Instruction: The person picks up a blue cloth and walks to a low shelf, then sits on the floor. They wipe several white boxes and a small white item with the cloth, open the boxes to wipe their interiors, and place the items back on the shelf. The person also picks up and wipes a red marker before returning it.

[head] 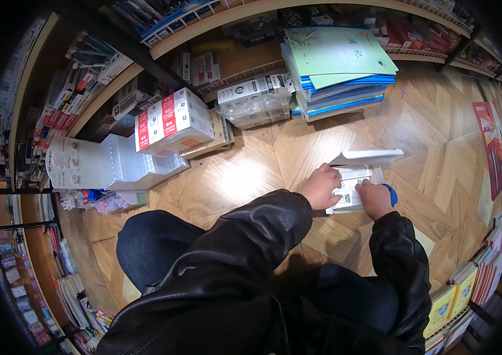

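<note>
On the wooden floor before me lies an open white carton [378, 173], its lid [370, 155] raised at the far side. Small white boxes [349, 198] with dark print fill it. My left hand [321, 187] is at the carton's left side, fingers and thumb over the contents; whether it grips anything is hard to make out. My right hand [374, 199] is over the carton's right part, with its fingertips down by the small boxes. A blue object [390, 194] shows at the outer side of that hand, mostly hidden by it.
Beyond the carton stands a tall stack of green and blue booklets [342, 53]. Plastic-wrapped boxes [255, 95], a red-and-white pack of cartons [173, 120] and a white stepped display stand [122, 164] line the shelf foot. A bookshelf [459, 293] is at right; a red poster [492, 148] lies nearby.
</note>
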